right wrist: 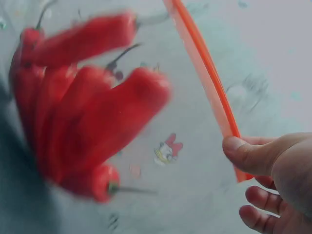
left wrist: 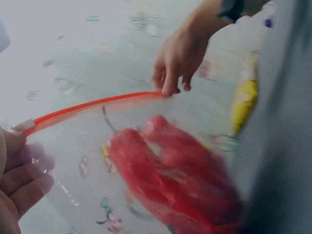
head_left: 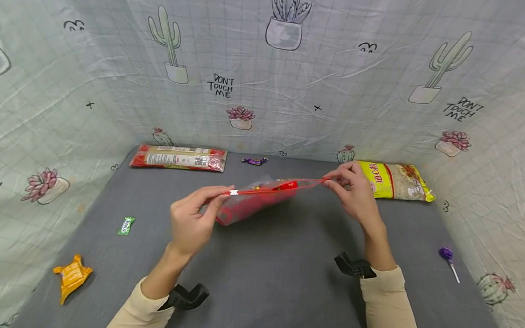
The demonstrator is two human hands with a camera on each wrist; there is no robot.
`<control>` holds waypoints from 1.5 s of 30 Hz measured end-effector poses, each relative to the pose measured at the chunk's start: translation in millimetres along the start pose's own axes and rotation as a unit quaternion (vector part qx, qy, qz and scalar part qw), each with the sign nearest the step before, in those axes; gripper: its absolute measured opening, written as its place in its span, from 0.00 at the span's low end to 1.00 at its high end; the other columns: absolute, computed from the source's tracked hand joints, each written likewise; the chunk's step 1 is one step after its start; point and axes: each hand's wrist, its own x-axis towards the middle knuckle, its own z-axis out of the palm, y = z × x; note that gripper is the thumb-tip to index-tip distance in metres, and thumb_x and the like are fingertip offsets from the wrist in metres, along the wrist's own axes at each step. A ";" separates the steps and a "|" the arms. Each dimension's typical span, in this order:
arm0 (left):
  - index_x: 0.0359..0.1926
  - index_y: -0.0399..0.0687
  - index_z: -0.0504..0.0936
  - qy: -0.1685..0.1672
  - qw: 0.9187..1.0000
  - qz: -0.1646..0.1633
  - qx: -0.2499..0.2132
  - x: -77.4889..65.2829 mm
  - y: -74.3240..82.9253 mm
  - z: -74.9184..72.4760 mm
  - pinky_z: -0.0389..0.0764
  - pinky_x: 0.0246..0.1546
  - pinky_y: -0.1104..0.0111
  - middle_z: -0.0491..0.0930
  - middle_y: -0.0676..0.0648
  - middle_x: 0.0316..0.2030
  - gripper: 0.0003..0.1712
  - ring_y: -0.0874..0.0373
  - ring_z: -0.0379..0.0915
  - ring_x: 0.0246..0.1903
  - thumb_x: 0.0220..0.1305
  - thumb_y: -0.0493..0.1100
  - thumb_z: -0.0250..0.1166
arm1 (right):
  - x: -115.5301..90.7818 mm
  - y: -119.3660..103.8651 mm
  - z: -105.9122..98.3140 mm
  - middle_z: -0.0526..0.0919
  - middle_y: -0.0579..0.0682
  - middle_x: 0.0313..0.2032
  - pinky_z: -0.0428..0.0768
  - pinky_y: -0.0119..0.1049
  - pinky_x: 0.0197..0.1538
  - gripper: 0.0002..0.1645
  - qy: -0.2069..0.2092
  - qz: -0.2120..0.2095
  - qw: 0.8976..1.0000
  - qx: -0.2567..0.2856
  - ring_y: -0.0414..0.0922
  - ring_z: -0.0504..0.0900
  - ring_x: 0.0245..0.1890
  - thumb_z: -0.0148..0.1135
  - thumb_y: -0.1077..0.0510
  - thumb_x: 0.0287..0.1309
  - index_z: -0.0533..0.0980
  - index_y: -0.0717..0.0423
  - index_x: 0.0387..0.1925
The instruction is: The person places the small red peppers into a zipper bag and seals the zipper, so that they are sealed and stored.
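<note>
Between my hands hangs a clear zip bag (head_left: 243, 204) with an orange-red zip strip and a white slider (head_left: 234, 192). My left hand (head_left: 194, 219) pinches the strip's left end at the slider. At the other end, my right hand (head_left: 350, 191) pinches the strip's corner between thumb and fingers. Several red chili peppers (right wrist: 105, 117) with dark stems lie inside the bag, bunched toward its lower part. In the left wrist view the peppers (left wrist: 170, 175) show through the clear plastic, and the strip (left wrist: 97, 105) runs taut between both hands.
At the back lie a red-and-clear noodle packet (head_left: 179, 158), a purple wrapped candy (head_left: 255, 161) and a yellow food packet (head_left: 395, 181). A green candy (head_left: 126, 225) and an orange wrapped snack (head_left: 73, 278) are on the left, a purple lollipop (head_left: 447, 257) on the right.
</note>
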 end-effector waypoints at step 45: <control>0.38 0.34 0.84 0.096 0.972 -0.170 -0.130 16.6 -8.1 -1.6 0.85 0.39 0.71 0.85 0.53 0.32 0.07 0.61 0.84 0.33 0.56 0.30 0.65 | 37.3 -140.5 18.4 0.85 0.50 0.39 0.72 0.41 0.44 0.18 0.019 -0.253 0.961 -0.115 0.46 0.79 0.42 0.69 0.52 0.50 0.81 0.56 0.42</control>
